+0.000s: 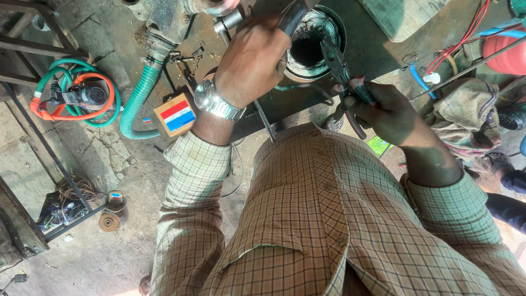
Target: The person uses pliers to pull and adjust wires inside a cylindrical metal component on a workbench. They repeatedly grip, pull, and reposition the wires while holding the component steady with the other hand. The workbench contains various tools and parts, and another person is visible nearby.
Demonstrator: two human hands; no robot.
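left hand (255, 63) fist clamped on dark tool handle (292, 16) | right hand (386, 112) gripping pliers (339, 74), jaws at motor stator (312, 44) right rim | green hose (137, 98) left

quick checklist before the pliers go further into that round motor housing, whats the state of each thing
1. Pliers gripped: ok, the right hand is closed around the handles.
2. Pliers nose at the work: ok, the tips sit at the rim of the round housing.
3. Left hand steadying: ok, it holds a dark-handled tool at the housing's opening.
4. What the pliers' nose grips: cannot tell, it is too small and dark to see.
5. Inside of the opening visible: not ok, it is dark and the left hand partly covers it.
6. Wristwatch clear of the work: ok, it sits back on the left wrist.
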